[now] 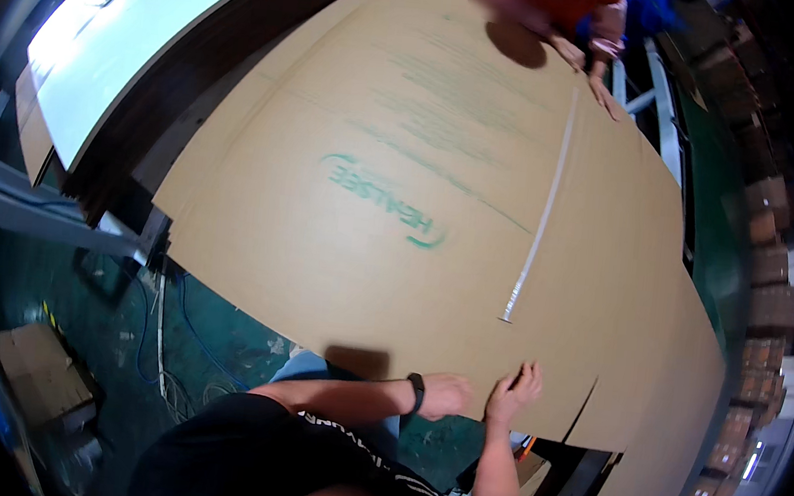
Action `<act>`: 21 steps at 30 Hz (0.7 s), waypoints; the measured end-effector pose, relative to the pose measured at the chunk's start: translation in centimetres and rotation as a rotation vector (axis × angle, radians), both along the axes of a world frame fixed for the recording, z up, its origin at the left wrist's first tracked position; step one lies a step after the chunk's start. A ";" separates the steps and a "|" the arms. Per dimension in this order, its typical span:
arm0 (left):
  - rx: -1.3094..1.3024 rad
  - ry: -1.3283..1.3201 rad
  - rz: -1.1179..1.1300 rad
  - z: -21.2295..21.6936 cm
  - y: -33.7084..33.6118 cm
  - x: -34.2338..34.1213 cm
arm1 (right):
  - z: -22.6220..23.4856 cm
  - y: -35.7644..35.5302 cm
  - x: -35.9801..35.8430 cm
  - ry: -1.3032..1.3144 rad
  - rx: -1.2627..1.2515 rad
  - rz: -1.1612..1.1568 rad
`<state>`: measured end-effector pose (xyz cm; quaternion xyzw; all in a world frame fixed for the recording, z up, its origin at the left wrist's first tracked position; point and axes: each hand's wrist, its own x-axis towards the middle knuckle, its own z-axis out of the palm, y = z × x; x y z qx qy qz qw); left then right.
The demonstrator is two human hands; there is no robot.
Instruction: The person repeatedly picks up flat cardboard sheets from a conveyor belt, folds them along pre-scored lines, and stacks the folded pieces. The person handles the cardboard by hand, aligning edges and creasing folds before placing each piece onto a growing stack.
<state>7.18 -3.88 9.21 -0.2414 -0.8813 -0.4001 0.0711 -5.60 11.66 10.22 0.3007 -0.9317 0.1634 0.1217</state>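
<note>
A large brown cardboard sheet (321,241) with faded green print spreads out in front of me. A pale strip of tape (544,214) runs along its right half, and a dark slit (582,409) cuts in from the near edge. My left hand (446,396), below a black wristband (415,393), is at the near edge of the cardboard; its fingers are blurred. Just to its right, my right hand (515,393) rests on the cardboard near that edge, fingers extended and slightly bent, with nothing visible in them.
Across the sheet, a person in red (555,0) has both hands at the far edge. A stack of dark-edged boards with a glossy white top (160,24) stands at the left. A carton (41,372) and blue cables (193,334) lie on the green floor; stacked boxes (763,322) line the right.
</note>
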 end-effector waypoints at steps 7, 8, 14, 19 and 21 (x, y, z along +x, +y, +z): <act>-0.005 -0.063 0.103 3.5 -2.2 1.6 | 3.0 0.2 -0.8 -0.188 -0.387 0.047; 0.089 -0.010 0.159 4.3 -2.5 1.7 | 3.3 2.9 -2.3 -0.131 -0.381 -0.043; -0.124 -0.109 0.145 7.0 -1.7 1.1 | 0.1 31.3 -21.3 -0.261 -1.192 -1.063; -0.312 0.007 0.162 6.1 -0.8 1.3 | 0.1 40.5 -27.7 -0.782 -1.741 -0.861; -0.350 0.035 0.159 5.9 -0.2 1.8 | 2.3 40.9 -26.9 -0.561 -1.600 -0.696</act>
